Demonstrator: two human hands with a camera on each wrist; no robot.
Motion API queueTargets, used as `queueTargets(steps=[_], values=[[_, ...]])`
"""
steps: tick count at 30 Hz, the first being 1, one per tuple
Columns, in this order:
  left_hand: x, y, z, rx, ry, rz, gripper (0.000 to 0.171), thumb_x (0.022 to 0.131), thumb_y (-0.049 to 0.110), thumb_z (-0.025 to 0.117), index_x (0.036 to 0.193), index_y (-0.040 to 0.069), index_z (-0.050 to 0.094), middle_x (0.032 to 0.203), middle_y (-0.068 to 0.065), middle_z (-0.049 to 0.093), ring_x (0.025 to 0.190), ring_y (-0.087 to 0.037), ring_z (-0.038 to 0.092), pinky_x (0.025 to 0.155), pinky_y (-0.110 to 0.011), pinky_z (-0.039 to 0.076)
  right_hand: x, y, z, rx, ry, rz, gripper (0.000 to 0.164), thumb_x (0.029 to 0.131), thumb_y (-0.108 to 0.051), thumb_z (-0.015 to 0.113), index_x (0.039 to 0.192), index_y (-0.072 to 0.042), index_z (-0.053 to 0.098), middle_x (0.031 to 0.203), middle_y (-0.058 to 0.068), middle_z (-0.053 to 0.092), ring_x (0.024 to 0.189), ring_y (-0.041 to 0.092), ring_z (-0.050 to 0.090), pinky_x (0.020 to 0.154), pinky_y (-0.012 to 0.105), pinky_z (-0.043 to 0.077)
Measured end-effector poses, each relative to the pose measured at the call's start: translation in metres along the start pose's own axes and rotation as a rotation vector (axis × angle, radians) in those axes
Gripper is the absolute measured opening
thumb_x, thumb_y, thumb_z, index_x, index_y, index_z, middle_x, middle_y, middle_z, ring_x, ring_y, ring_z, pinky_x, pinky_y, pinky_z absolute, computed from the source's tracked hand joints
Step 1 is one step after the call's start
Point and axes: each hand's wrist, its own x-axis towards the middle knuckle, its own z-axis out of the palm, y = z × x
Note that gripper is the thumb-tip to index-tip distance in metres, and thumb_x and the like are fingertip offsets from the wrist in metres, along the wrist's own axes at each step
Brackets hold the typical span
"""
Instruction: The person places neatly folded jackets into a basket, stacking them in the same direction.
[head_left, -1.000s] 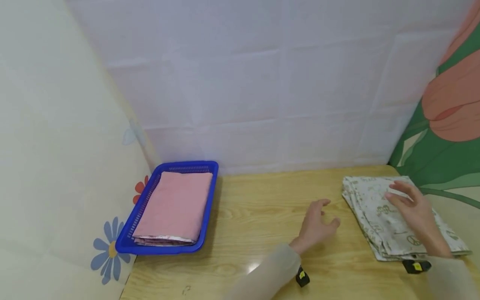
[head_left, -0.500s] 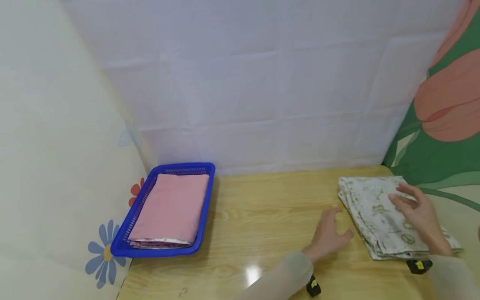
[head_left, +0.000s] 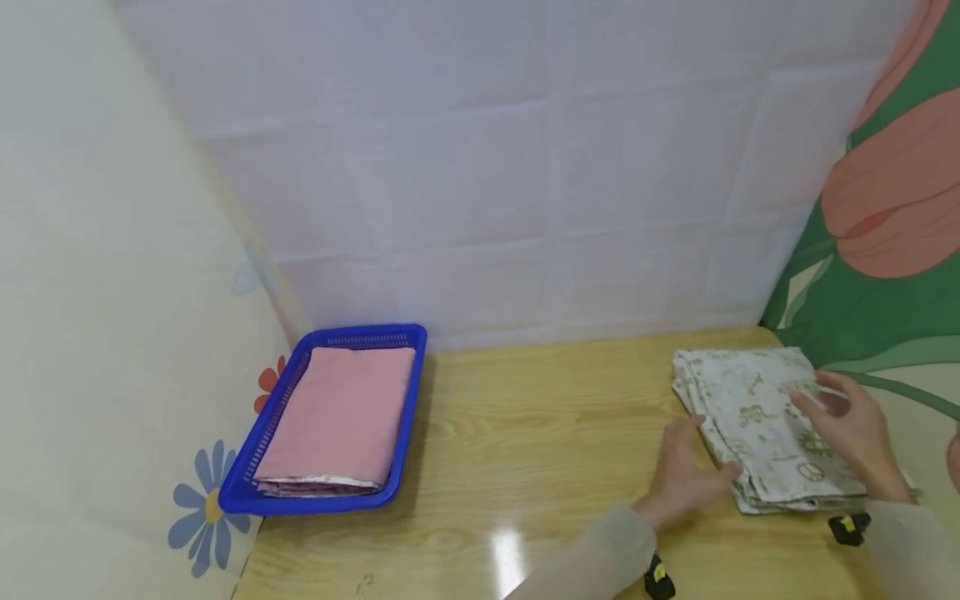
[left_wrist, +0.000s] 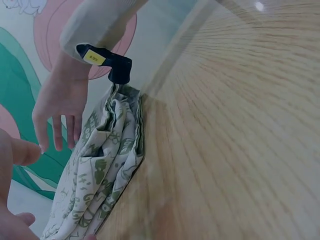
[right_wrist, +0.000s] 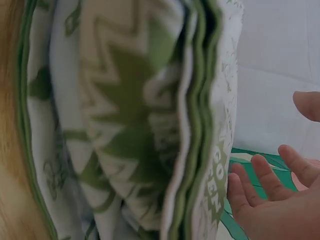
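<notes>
A folded white cloth with green print [head_left: 757, 417] lies in layers at the table's right side. My left hand [head_left: 686, 475] is at its left edge, thumb and fingers spread apart; whether the fingertips touch the cloth I cannot tell. Over its right part is my right hand [head_left: 858, 429], fingers loosely bent with nothing between them. The left wrist view has the cloth's stacked folds [left_wrist: 105, 165] between both hands. Up close in the right wrist view, the green-edged layers [right_wrist: 135, 120] stand beside my right hand's spread fingers [right_wrist: 272, 185].
A blue basket [head_left: 408, 450] holding a folded pink cloth [head_left: 337, 417] stands at the table's left. Bare wood of the table [head_left: 540, 433] stretches between basket and printed cloth. A white sheet [head_left: 480, 167] hangs behind, and a floral sheet [head_left: 892, 308] at the right.
My left hand has moved right, up to the cloth's left edge. My right hand has shifted slightly right over the cloth. The head view has turned a little to the right.
</notes>
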Motion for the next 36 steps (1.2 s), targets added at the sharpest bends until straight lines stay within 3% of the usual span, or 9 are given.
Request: queueTargets(steps=[3,4,7,13,18,24,31,36], values=[[-0.002,-0.002,0.007,-0.004,-0.051,0.002,0.078,0.088,0.04,0.085,0.156,0.031,0.047,0.158,0.009,0.044,0.142,-0.01,0.048,0.117,-0.033,0.046,-0.004,0.007,-0.002,-0.058,0.03,0.03,0.079,0.108,-0.042,0.06,0.164,0.004,0.03,0.161,0.042,0.034,0.134,0.061,0.044,0.086,0.037,0.055],[-0.004,-0.003,0.008,-0.003,-0.068,0.007,0.079,0.088,0.04,0.085,0.157,0.031,0.047,0.159,0.008,0.043,0.143,-0.011,0.047,0.117,-0.033,0.045,-0.006,0.009,-0.004,-0.076,0.045,0.035,0.078,0.108,-0.04,0.06,0.163,0.005,0.03,0.16,0.043,0.033,0.135,0.063,0.043,0.091,0.05,0.055],[-0.007,-0.002,0.011,0.026,-0.099,0.021,0.082,0.088,0.044,0.085,0.159,0.032,0.044,0.162,0.007,0.04,0.146,-0.011,0.044,0.118,-0.032,0.044,-0.009,0.017,-0.009,-0.118,0.079,0.063,0.074,0.11,-0.035,0.056,0.162,0.009,0.028,0.161,0.044,0.029,0.137,0.071,0.035,0.098,0.082,0.039],[-0.007,0.0,0.011,0.011,-0.099,0.025,0.08,0.09,0.044,0.083,0.159,0.031,0.044,0.162,0.008,0.04,0.146,-0.01,0.043,0.119,-0.032,0.043,-0.008,0.029,-0.021,-0.167,0.056,0.1,0.077,0.11,-0.039,0.056,0.161,0.011,0.028,0.163,0.044,0.025,0.137,0.071,0.033,0.1,0.082,0.038],[-0.004,-0.002,0.014,-0.008,-0.102,0.003,0.08,0.09,0.044,0.084,0.159,0.036,0.044,0.163,0.009,0.039,0.148,-0.012,0.043,0.119,-0.036,0.045,-0.003,0.033,-0.021,-0.165,0.027,0.06,0.076,0.109,-0.038,0.059,0.158,0.013,0.032,0.154,0.049,0.033,0.126,0.073,0.04,0.096,0.08,0.04],[0.004,0.002,0.014,-0.041,-0.092,-0.025,0.079,0.09,0.044,0.083,0.158,0.038,0.044,0.163,0.008,0.04,0.147,-0.013,0.044,0.119,-0.036,0.044,0.008,0.035,-0.016,-0.202,-0.072,0.094,0.083,0.109,-0.047,0.056,0.158,0.015,0.03,0.15,0.051,0.034,0.129,0.07,0.038,0.103,0.08,0.037],[0.015,0.006,0.013,-0.172,-0.069,-0.113,0.074,0.091,0.04,0.085,0.156,0.039,0.049,0.159,0.011,0.046,0.147,-0.012,0.046,0.121,-0.04,0.043,0.012,0.048,-0.02,-0.149,-0.174,0.159,0.091,0.109,-0.053,0.051,0.164,0.01,0.015,0.161,0.049,0.015,0.142,0.073,0.02,0.11,0.083,0.027],[0.021,0.004,0.012,-0.205,-0.084,-0.157,0.072,0.091,0.038,0.086,0.154,0.041,0.052,0.16,0.013,0.048,0.148,-0.014,0.047,0.122,-0.043,0.043,0.015,0.053,-0.026,-0.123,-0.291,0.16,0.097,0.109,-0.055,0.05,0.164,0.01,0.004,0.163,0.049,0.002,0.143,0.075,0.01,0.111,0.085,0.021]])
